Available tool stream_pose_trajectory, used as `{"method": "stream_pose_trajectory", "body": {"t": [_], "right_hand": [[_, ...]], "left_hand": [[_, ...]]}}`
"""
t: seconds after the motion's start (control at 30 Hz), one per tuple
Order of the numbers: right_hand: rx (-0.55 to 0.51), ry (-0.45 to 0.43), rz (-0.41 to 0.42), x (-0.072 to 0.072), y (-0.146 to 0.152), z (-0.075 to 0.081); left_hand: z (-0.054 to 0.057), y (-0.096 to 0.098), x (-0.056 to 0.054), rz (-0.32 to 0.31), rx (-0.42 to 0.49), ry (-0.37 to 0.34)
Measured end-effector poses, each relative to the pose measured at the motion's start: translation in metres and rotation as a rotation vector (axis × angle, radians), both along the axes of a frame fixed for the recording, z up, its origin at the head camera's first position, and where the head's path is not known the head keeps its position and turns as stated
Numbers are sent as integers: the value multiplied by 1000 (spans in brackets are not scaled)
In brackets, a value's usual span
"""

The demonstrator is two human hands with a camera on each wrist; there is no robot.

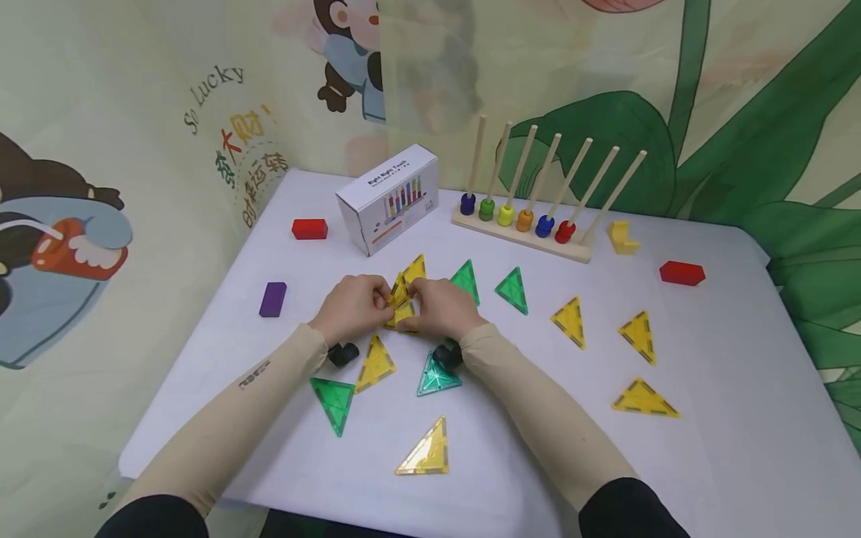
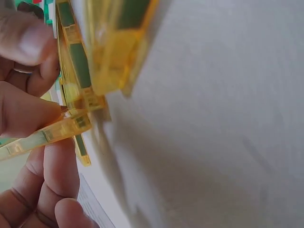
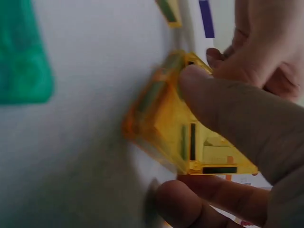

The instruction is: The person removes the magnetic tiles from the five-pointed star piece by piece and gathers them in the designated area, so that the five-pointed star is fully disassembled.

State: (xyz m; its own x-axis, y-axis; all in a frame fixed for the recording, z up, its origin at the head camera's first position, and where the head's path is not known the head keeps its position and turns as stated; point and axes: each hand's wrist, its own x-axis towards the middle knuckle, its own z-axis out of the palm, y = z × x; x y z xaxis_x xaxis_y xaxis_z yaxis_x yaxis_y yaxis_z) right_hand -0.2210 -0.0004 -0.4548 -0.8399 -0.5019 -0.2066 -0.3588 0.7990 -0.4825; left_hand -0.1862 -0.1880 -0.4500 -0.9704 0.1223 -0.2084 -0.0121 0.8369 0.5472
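My left hand (image 1: 355,305) pinches a yellow triangular magnetic tile (image 2: 42,135) between thumb and finger, at the middle of the table. Facing it, my right hand (image 1: 445,308) grips another yellow triangular tile (image 3: 218,156); its thumb lies across one face. The tiles touch or nearly touch at their edges and stand tilted above the tabletop. More yellow triangles (image 1: 415,267) lie just beyond the hands. Fingers hide part of the cluster, so how the tiles join cannot be told. A yellow tile (image 1: 377,365) and a teal tile (image 1: 439,377) lie nearer me, below the wrists.
Green triangles (image 1: 513,290) and yellow triangles (image 1: 637,336) are scattered around. Behind stand a white box (image 1: 390,198) and a wooden peg rack (image 1: 521,235) with coloured beads. Red blocks (image 1: 682,273), a purple block (image 1: 272,299) and a yellow piece (image 1: 622,237) lie towards the sides.
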Motion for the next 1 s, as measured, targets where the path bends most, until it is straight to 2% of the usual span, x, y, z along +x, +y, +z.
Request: {"method": "stream_pose_trajectory", "body": {"t": [0.23,0.47,0.67,0.8,1.0], "right_hand": [[11,20,-32,7,-1,-4],[20,3,-54,11,2,-4],[6,-10,-37,12,7,-6],[-22,-7,-16,15,9,-9],[-64,3,-27,21,11,-11]], "left_hand": [[1,-3,-1,8,19,-23],[3,-23,-7,37,25,-5],[2,-47,-12,39,-36,-80],[1,-56,-11,70,-58,-129],[0,-63,-6,111,-73,-132]]}}
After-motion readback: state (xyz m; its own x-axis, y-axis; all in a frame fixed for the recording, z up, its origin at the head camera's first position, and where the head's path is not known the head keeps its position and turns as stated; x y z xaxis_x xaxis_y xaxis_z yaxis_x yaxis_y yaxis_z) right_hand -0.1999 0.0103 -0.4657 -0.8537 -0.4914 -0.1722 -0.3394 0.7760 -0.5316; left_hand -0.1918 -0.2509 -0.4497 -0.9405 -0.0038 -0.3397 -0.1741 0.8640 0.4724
